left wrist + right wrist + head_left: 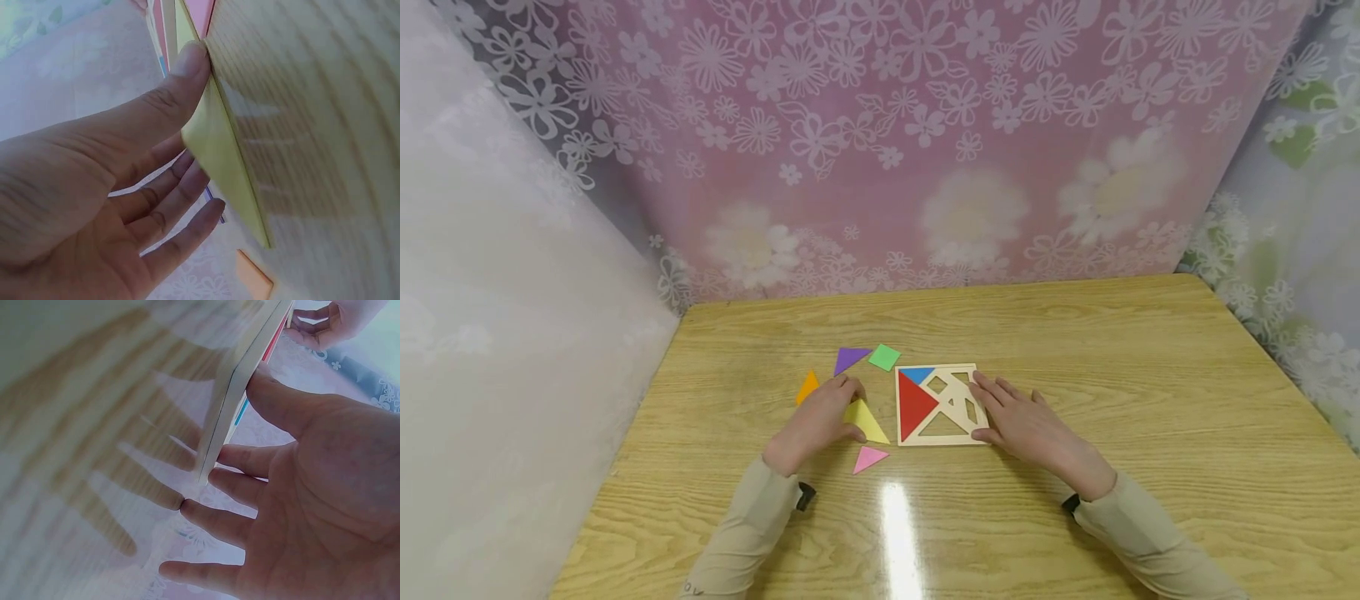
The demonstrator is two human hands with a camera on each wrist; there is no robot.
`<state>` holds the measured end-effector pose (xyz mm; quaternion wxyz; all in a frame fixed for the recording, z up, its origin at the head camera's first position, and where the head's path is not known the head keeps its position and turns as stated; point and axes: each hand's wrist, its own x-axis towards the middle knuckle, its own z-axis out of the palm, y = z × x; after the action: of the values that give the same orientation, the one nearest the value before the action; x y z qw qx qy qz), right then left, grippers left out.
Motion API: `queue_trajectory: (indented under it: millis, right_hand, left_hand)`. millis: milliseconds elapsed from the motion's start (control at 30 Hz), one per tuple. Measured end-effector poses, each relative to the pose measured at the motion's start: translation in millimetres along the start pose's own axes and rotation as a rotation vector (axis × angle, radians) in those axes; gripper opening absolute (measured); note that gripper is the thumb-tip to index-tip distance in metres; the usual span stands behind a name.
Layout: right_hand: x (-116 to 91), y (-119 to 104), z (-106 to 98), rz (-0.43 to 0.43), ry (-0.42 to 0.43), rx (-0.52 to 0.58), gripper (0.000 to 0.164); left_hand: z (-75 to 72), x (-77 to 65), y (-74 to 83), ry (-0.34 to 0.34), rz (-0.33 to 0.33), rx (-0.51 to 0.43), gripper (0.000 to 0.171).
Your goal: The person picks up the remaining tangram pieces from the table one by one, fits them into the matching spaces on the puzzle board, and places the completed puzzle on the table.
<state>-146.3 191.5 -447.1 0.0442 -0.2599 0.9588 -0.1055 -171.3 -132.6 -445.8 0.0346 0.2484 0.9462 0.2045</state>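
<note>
Tangram board [957,392] on the table [1075,333]: how far along?
"Red triangle [914,406] and blue triangle [915,375] are in. My left hand [825,412] pinches the yellow triangle [867,423]; purple triangle [850,359], green square [884,357], orange piece [807,387] and pink triangle [869,458] lie to the board's left."
"Your right hand [1030,425]?"
"Fingers straight, touching its right edge. Five pieces left, I'd judge."

Bright, soft light, a white glare streak [900,542] down the tabletop [1075,333], and hazy, washed-out wrist views.
</note>
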Motion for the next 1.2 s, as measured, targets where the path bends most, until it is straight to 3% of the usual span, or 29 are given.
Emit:
queue_trajectory:
  millis: [200, 400, 700, 967, 1200]
  right_hand:
    - [0, 0, -1, 0.004, -0.002, 0.000, 0.067]
    - [-1, 0, -3, -0.009, 0.002, -0.013, 0.067]
    - [0, 1, -4, -0.004, -0.014, -0.004, 0.068]
    - [1, 0, -3, -0.007, -0.015, -0.014, 0.069]
    - [1, -1, -4, -0.004, -0.018, -0.013, 0.071]
  left_hand:
    - [-1.3, -2.3, -6.0, 0.035, -0.094, -0.062, 0.043]
    - [-3.4, -5.0, -9.3, 0.158, -0.050, -0.039, 0.019]
    - [-8.2, 4.7, 10.7, 0.301, 0.035, -0.016, 0.017]
    - [-6.2, 20.0, 28.7, 0.311, 0.081, -0.023, 0.019]
    - [-2.7, 31.3, 47.2, 0.286, 0.117, -0.129, 0.018]
